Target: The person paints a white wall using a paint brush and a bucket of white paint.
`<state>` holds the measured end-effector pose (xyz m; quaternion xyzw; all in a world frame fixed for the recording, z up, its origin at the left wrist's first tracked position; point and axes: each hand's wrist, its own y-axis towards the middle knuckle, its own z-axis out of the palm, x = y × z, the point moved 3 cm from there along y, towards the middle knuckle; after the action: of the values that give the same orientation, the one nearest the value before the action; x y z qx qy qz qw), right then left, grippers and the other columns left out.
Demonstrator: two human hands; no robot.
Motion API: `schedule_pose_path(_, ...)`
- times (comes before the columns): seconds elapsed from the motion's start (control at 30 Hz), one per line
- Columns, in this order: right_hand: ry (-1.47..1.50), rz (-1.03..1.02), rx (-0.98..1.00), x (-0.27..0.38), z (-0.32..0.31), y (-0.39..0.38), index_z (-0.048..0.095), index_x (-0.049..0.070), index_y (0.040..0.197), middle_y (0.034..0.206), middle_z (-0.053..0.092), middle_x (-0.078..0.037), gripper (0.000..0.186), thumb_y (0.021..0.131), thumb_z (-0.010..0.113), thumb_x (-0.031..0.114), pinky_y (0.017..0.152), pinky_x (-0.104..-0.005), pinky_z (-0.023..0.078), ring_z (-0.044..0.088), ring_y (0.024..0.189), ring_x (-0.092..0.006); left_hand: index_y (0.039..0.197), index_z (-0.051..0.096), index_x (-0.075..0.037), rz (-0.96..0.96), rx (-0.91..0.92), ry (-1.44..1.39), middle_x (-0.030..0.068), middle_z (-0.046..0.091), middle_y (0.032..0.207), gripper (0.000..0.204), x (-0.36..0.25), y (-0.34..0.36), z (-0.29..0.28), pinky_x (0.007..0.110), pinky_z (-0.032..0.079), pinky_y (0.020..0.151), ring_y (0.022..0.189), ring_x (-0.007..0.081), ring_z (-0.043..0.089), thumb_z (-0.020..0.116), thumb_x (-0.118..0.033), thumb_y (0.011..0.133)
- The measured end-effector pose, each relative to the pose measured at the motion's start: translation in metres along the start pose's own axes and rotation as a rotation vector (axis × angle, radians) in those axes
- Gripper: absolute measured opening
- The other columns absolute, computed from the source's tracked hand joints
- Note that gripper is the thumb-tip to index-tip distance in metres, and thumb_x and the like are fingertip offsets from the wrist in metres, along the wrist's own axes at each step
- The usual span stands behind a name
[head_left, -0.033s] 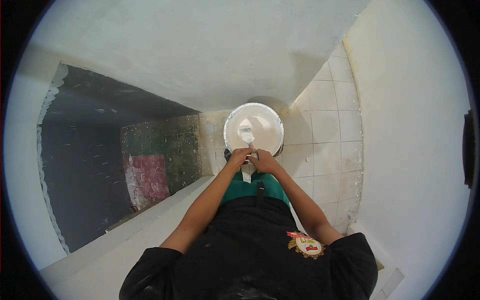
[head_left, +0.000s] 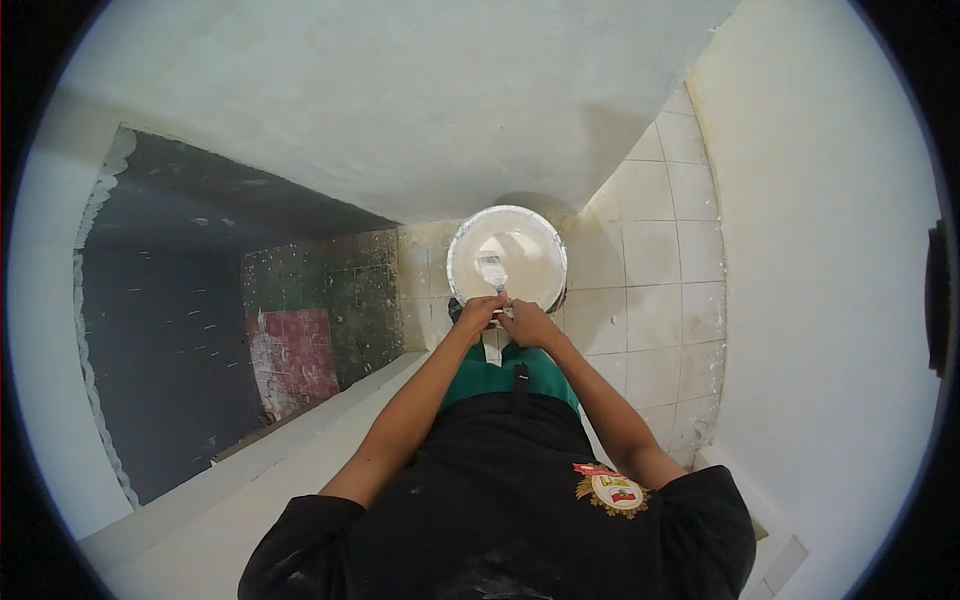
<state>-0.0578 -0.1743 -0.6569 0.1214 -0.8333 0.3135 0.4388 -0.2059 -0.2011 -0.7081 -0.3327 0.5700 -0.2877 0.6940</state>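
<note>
**Head view: both hands gripping a paintbrush above a bucket of white paint**

Head camera is looking straight down past the person's black apron (head_left: 500, 500) and green shirt (head_left: 490, 380). Both forearms are reaching forward and meeting over the near rim of a round white bucket (head_left: 460, 250), which is standing on pale floor tiles (head_left: 650, 300) in the corner where two white walls meet.

The left hand (head_left: 478, 312) is closing its fingers around the handle of a flat paintbrush (head_left: 491, 272). The right hand (head_left: 528, 322) is curling against the same handle from the other side, touching the left hand. How tightly each finger is pressing cannot be told at this size. The bristle end is pointing away from the body and hanging over the white paint inside the bucket; whether the bristles are touching the paint surface cannot be told.

To the left, a dark opening (head_left: 170, 330) is showing a wall of green and red tiles (head_left: 310, 330) beyond a pale ledge (head_left: 300, 440).

Handling notes, as judgement:
- Keeping the brush over the bucket opening is containing any drips.
- Holding the handle low, near the ferrule, is giving better control of the bristles.
- Keeping the bucket upright and close to the feet is reducing reach and spill risk.
</note>
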Motion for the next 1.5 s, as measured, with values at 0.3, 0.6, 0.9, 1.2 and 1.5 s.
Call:
schedule_pose_path(0.3, -0.036, -0.108, -0.075, -0.004, 0.017, 0.007, 0.061, -0.007, 0.093, 0.085, 0.067, -0.026, 0.032, 0.097, 0.049, 0.023, 0.074, -0.0488, 0.052, 0.065, 0.078, -0.0432, 0.099, 0.067, -0.005, -0.036, -0.081, 0.02, 0.0047, 0.067, 0.089, 0.045, 0.003, -0.001, 0.005, 0.032, 0.05, 0.072, 0.079, 0.0168, 0.063, 0.069, -0.049, 0.09)
schedule_pose_path(0.6, 0.437, 0.023, -0.022, -0.022, -0.002, 0.004, 0.059, -0.006, 0.095, 0.076, 0.065, -0.014, 0.026, 0.1, 0.053, 0.019, 0.057, -0.0331, 0.05, 0.063, 0.062, -0.0153, 0.111, 0.067, -0.01, 0.016, 0.084, -0.065, 0.0009, 0.066, 0.099, 0.037, -0.021, -0.019, 0.003, 0.032, 0.048, 0.073, 0.08, 0.0145, 0.062, 0.064, -0.044, 0.095)
schedule_pose_path(0.9, 0.345, -0.438, -0.218, 0.073, -0.053, 0.015, 0.061, -0.003, 0.108, 0.078, 0.065, -0.013, 0.025, 0.087, 0.048, -0.006, 0.064, -0.0297, 0.05, 0.061, 0.066, -0.0172, 0.105, 0.067, 0.001, 0.778, -0.121, 0.085, 0.0009, 0.063, 0.089, 0.022, -0.118, -0.07, 0.003, 0.023, 0.045, 0.069, 0.079, 0.0066, 0.055, 0.074, -0.014, 0.09)
schedule_pose_path(1.2, 0.347, -0.569, -0.288, 0.206, -0.093, 0.034, 0.063, -0.002, 0.114, 0.078, 0.065, -0.01, 0.026, 0.091, 0.049, -0.004, 0.062, -0.0289, 0.05, 0.061, 0.064, -0.0149, 0.102, 0.068, 0.004, 1.147, -0.369, 0.053, 0.0032, 0.062, 0.087, 0.02, -0.237, -0.148, -0.017, 0.023, 0.045, 0.069, 0.077, 0.008, 0.055, 0.073, -0.012, 0.09)
schedule_pose_path(1.5, 0.39, -0.827, -0.23, 0.343, -0.136, 0.007, 0.059, -0.004, 0.119, 0.085, 0.065, -0.008, 0.024, 0.099, 0.055, 0.011, 0.065, -0.0286, 0.052, 0.062, 0.068, -0.0125, 0.099, 0.072, 0.004, 1.509, -0.465, 0.144, 0.0065, 0.063, 0.085, 0.017, -0.342, -0.276, -0.026, 0.026, 0.049, 0.069, 0.077, 0.0116, 0.06, 0.071, -0.011, 0.09)
